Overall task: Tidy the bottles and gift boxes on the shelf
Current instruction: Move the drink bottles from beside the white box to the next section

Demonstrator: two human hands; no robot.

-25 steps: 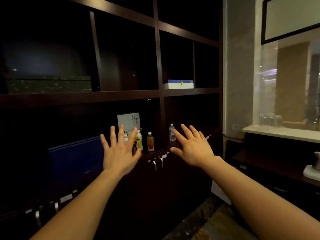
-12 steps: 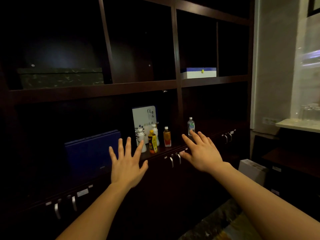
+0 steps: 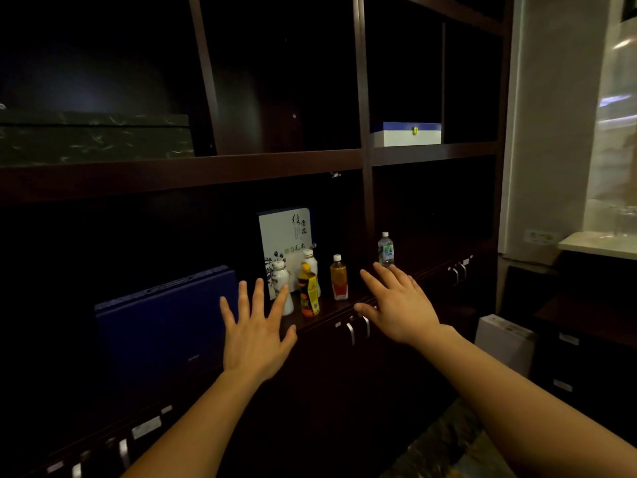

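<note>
On the dark shelf (image 3: 213, 172), the lower level holds a flat blue gift box (image 3: 162, 322), an upright white gift box with calligraphy (image 3: 284, 236), two white bottles (image 3: 280, 281), a yellow-labelled bottle (image 3: 308, 293), an amber tea bottle (image 3: 339, 277) and a clear water bottle (image 3: 385, 250). A white box with a blue lid (image 3: 406, 134) and a dark green box (image 3: 93, 138) lie on the upper level. My left hand (image 3: 255, 334) is spread open in front of the white bottle. My right hand (image 3: 396, 301) is open below the water bottle. Neither hand touches anything.
Cabinet doors with metal handles (image 3: 358, 331) run below the shelf. A white box (image 3: 505, 341) stands on the floor at the right. A pale counter with glasses (image 3: 599, 243) juts out at the far right beside a grey wall.
The view has swung right and moved closer, so the shelf and bottles appear larger and nearer the middle. Both hands stay spread open, empty, in front of the bottles.
</note>
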